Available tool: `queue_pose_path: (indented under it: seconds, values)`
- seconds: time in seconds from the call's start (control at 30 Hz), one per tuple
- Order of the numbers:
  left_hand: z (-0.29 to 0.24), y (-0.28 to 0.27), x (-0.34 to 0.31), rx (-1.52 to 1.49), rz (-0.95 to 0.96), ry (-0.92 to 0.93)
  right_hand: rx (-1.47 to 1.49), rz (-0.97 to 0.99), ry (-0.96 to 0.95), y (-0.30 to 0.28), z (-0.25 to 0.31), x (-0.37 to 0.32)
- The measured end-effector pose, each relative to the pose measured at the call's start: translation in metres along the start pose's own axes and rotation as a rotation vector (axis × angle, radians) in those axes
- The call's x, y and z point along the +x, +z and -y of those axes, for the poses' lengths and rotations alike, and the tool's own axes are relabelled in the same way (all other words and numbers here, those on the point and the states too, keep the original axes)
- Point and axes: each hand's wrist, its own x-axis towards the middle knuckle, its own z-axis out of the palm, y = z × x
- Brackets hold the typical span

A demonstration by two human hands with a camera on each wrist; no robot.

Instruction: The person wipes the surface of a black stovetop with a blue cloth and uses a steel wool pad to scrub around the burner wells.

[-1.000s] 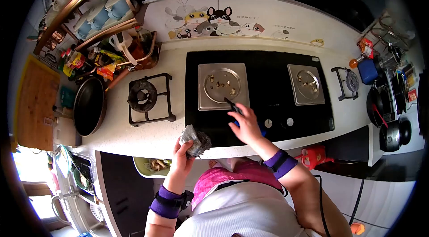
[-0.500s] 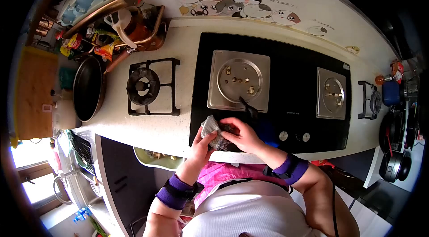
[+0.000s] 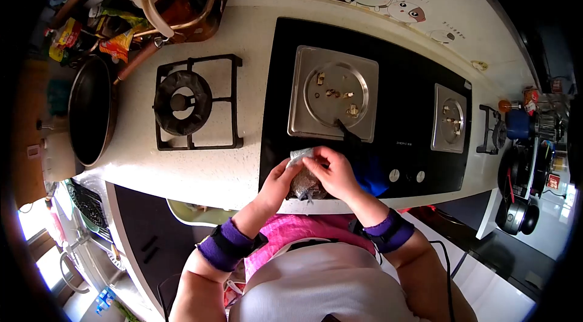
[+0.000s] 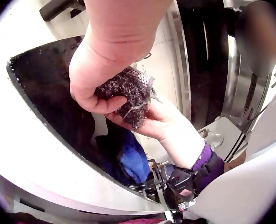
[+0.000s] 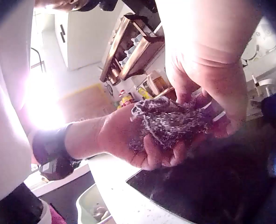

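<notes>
1. Gripping the mesh pad [image 3: 305, 187] between them, both hands meet at the front edge of the cooktop [image 3: 401, 94]; whether the pad touches the surface below, I cannot tell.
2. The left hand [image 3: 277, 184] curls round its side of the pad; the left wrist view shows the fingertips bent against the dark, glinting strands.
3. The right hand [image 3: 334, 175] holds the pad's other side, with bent fingers at its pale, silvery upper end.
4. Reading the head view as a clock with the pad at its centre, a square metal burner plate [image 3: 297, 121] sits at one o'clock, small brass-coloured fittings [image 3: 332, 93] standing in its round recess.
5. Also toward one o'clock, but nearer, a slim black object [image 3: 347, 133] reaches over that plate's lower edge.
6. At three o'clock, just beside the right hand, lies something blue and cloth-like [image 3: 371, 179], with two control knobs [image 3: 394, 175] past it.
7. A second burner plate [image 3: 440, 133] is at two o'clock, well apart.
8. At ten o'clock, a black pan support [image 3: 236, 103] rests on the pale counter [image 3: 133, 152]; farther out, between nine and ten, is a frying pan [image 3: 91, 109].
9. A pale green basin [image 3: 200, 215] shows at eight o'clock, below the counter edge.
</notes>
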Motion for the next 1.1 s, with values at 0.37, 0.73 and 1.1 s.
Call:
queue_pose_path:
  seconds: [0.37, 0.73, 1.1]
  values:
    - [-0.014, -0.030, -0.022, 0.185, -0.008, 0.020, -0.605, -0.042, -0.218, -0.031, 0.012, 0.049]
    - [-0.011, -0.030, -0.032, 0.120, -0.010, 0.074, -0.775, -0.109, -0.149, 0.000, 0.011, 0.067]
    - [-0.017, -0.030, -0.044, 0.030, 0.004, 0.137, -0.788, -0.164, -0.199, 0.013, 0.011, 0.064]
